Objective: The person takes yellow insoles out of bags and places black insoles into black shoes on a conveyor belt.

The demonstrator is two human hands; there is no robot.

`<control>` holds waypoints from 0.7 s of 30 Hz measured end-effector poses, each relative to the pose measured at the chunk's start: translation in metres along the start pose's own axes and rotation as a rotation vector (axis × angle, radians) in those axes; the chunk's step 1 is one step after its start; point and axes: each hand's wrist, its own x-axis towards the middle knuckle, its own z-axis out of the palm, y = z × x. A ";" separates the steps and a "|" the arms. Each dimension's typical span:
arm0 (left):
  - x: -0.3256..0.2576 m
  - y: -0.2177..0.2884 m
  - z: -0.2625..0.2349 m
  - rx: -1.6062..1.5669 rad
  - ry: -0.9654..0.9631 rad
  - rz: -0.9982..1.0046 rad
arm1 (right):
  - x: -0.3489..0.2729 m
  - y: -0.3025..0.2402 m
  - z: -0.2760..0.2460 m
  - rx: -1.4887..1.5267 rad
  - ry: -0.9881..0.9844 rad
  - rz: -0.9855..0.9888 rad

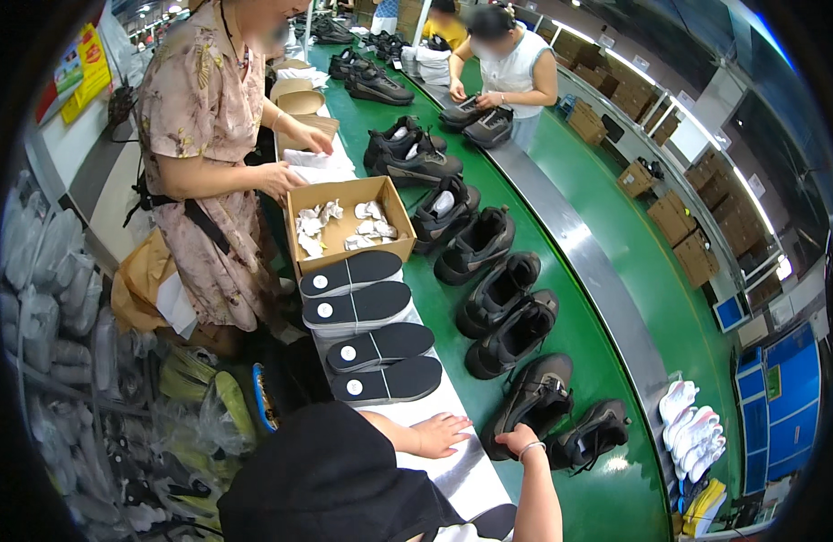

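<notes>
My left hand (442,435) lies flat, fingers outstretched, on a white-covered ledge (462,465) beside the green belt. Nothing is in it. With my right hand (521,440) I grip the near end of a dark grey lace-up shoe (536,393), which sits on the belt. Close to its right stands another dark shoe (595,435). Ahead of my left hand, black insoles (380,348) lie in banded stacks on the ledge, each with a round white sticker at one end.
More dark shoes (475,244) line the green belt (606,361), bordered by a metal rail (561,226). Beyond the insoles is an open cardboard box (398,203) holding crumpled paper. One co-worker (204,135) handles white paper there; another (516,77) handles shoes across the belt. Bagged items (60,298) fill the left.
</notes>
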 end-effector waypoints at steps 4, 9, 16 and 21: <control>0.003 0.005 0.003 0.012 -0.025 0.013 | 0.000 0.010 0.005 -0.026 0.092 -0.088; 0.000 0.003 0.004 0.004 0.015 0.009 | 0.007 0.006 0.007 0.001 0.053 -0.046; 0.004 0.004 0.004 0.012 0.006 0.026 | 0.010 0.004 0.003 -0.015 0.014 -0.003; 0.000 -0.004 0.004 -0.018 0.082 0.013 | 0.002 -0.016 -0.005 -0.008 0.020 -0.015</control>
